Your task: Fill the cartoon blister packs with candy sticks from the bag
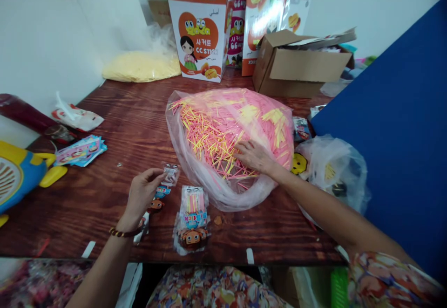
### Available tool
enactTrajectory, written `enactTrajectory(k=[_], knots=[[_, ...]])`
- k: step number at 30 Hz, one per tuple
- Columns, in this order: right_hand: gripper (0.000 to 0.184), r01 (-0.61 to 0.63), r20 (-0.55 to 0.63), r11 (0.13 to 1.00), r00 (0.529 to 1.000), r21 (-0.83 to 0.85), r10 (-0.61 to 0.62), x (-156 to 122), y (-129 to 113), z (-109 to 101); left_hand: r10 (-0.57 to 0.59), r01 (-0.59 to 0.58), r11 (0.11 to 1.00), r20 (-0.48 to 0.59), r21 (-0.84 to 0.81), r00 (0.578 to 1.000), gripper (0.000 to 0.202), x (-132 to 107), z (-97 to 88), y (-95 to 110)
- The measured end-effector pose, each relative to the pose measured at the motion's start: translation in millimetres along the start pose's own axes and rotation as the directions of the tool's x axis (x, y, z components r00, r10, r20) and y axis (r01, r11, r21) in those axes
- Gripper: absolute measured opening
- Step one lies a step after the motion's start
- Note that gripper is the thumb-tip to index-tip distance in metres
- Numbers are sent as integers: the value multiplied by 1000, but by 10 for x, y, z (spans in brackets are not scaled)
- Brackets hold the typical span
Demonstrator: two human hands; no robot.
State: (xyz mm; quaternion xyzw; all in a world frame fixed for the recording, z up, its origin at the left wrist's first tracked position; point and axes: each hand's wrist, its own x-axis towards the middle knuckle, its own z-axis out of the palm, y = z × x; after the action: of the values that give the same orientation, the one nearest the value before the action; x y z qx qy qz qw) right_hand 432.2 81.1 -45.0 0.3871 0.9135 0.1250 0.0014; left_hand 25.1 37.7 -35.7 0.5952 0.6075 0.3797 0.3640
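Note:
My left hand (145,191) pinches the top edge of a clear printed pouch (171,175) with a cartoon face at its lower end; part of that pouch is behind the fingers. My right hand (254,156) reaches into a large clear plastic bag (230,201), its fingers apart and touching a heap of thin pink and yellow sticks (206,133). Between the hands, nearer the table edge, lies a filled pouch (193,205) with several pink and yellow sticks showing through its upper part.
Printed cartons (199,33) and an opened cardboard box (300,70) line the back. A bag of yellow material (139,67) is at back left. Flat packets (82,150) and a blue-yellow toy-like object (21,175) are left. A blue panel (394,131) and a plastic bag (342,168) bound the right.

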Motion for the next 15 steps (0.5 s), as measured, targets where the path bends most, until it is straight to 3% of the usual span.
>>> enactTrajectory(k=[7,15], knots=[[20,28,-52,999,998,26,-26,37,19,149,-141,130,942,-14,-310,990,30,-110,-35,268],[24,-17,-45,995,999,101,21,59,43,164,-238,216,871,5,-440,971,36,-195,-89,309]])
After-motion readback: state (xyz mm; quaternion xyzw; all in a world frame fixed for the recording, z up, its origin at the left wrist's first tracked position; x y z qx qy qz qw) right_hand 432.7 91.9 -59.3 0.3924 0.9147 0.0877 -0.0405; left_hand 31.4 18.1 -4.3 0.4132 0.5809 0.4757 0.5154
